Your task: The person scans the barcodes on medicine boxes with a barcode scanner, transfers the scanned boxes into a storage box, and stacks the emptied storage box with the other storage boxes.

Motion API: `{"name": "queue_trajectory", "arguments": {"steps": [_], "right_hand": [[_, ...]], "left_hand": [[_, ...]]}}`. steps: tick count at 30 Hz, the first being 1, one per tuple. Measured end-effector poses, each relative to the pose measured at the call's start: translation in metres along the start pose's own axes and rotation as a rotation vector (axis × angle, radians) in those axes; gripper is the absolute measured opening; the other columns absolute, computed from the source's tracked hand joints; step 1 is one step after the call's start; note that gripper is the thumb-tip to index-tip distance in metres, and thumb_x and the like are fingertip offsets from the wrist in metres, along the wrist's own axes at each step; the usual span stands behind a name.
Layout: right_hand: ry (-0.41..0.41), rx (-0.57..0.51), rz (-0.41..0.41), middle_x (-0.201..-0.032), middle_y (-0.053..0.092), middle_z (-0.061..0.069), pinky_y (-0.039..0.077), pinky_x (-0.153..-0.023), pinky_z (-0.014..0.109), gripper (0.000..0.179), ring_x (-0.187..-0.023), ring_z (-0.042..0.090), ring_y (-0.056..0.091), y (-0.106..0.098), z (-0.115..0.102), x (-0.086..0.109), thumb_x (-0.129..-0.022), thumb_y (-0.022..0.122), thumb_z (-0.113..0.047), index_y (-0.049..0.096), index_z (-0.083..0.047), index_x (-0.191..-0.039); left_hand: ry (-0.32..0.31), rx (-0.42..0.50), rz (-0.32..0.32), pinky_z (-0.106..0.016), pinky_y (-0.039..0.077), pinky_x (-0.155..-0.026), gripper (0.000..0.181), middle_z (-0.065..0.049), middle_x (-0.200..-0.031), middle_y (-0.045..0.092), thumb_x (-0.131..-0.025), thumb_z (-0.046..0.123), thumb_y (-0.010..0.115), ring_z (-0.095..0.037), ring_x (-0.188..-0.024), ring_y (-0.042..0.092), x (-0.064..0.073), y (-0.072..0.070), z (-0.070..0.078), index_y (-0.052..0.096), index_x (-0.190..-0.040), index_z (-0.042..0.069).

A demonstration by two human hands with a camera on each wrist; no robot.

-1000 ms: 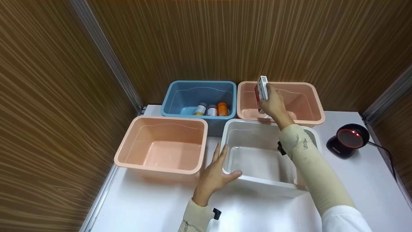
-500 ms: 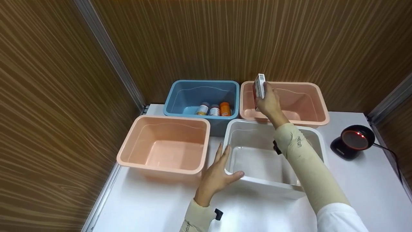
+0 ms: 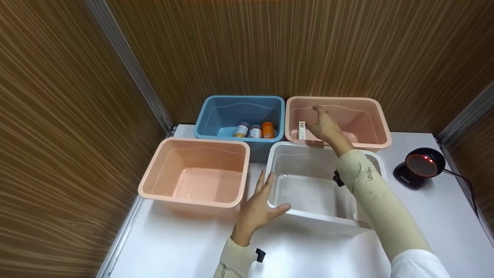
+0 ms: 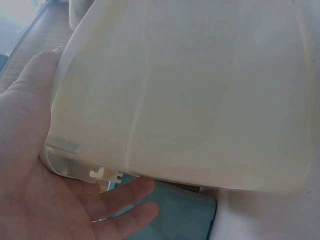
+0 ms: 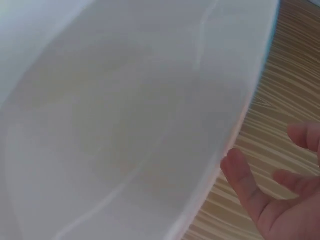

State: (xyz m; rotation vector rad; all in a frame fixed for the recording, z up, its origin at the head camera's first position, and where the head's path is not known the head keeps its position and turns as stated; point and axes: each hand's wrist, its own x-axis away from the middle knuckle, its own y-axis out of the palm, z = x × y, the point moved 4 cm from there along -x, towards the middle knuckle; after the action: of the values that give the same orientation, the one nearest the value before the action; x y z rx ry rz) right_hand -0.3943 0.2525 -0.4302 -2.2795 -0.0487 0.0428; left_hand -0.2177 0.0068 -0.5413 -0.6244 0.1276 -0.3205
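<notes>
Head cam had the person's right hand [image 3: 325, 125] reaching into the far pink bin [image 3: 380, 117] at the back right, fingers loose and spread, gripping nothing. The small white box [image 3: 301, 130] sat inside that bin near its left wall, standing on end just left of the fingertips; couldn't tell if it was touching them or slightly apart. The right forearm in a beige sleeve [image 3: 376, 197] crossed over the white bin [image 3: 279, 152] in front.

The left hand [image 3: 259, 204] rested against the white bin's near-left corner, fingers straight and fanned up along the outer wall, thumb hooked over the rim. The left wrist cam pretty much confirmed it: an open palm [image 4: 35, 165] flat against pale plastic. The right wrist cam just showed a blurry bin wall with relaxed, spread fingers [image 5: 240, 172] in front of wood-grain paneling.

Rest of the table: a blue bin [image 3: 216, 112] at the back left with three little bottles [image 3: 254, 131] lined up inside, a near pink bin [image 3: 154, 181] in front of it, and a black barcode scanner [image 3: 418, 168] glowing red off on the right, well apart from the bins.
</notes>
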Motion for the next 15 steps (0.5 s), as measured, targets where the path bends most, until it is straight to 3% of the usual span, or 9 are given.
{"name": "queue_trajectory", "arguments": {"steps": [7, 12, 15], "right_hand": [[-0.062, 0.048, -0.102, -0.15, 0.04, 0.032, 0.034, -0.107, 0.064, 0.065, -0.132, 0.05, 0.044, -0.033, -0.009, 0.031, -0.101, 0.056, -0.027, 0.032, 0.001, -0.154], [-0.141, 0.1, -0.055, -0.152, 0.04, 0.027, 0.033, -0.105, 0.066, 0.063, -0.136, 0.049, 0.037, -0.064, -0.012, 0.07, -0.1, 0.062, -0.028, 0.039, -0.002, -0.152], [-0.19, 0.112, -0.015, -0.146, 0.044, 0.026, 0.038, -0.1, 0.063, 0.061, -0.123, 0.046, 0.05, -0.08, -0.006, 0.099, -0.099, 0.064, -0.027, 0.043, -0.002, -0.15]], "left_hand": [[0.006, -0.017, 0.005, -0.058, 0.041, -0.105, 0.109, 0.009, -0.169, -0.006, -0.079, 0.076, 0.066, -0.034, -0.147, 0.028, 0.0, -0.001, -0.001, 0.013, -0.164, 0.031], [0.02, -0.038, 0.012, -0.059, 0.04, -0.105, 0.107, 0.007, -0.169, -0.005, -0.081, 0.075, 0.064, -0.035, -0.147, 0.028, 0.0, -0.001, 0.0, 0.014, -0.164, 0.029], [0.022, -0.041, 0.012, -0.062, 0.041, -0.104, 0.103, 0.007, -0.169, -0.005, -0.083, 0.074, 0.061, -0.035, -0.146, 0.03, 0.0, 0.0, 0.001, 0.013, -0.164, 0.03]]}}
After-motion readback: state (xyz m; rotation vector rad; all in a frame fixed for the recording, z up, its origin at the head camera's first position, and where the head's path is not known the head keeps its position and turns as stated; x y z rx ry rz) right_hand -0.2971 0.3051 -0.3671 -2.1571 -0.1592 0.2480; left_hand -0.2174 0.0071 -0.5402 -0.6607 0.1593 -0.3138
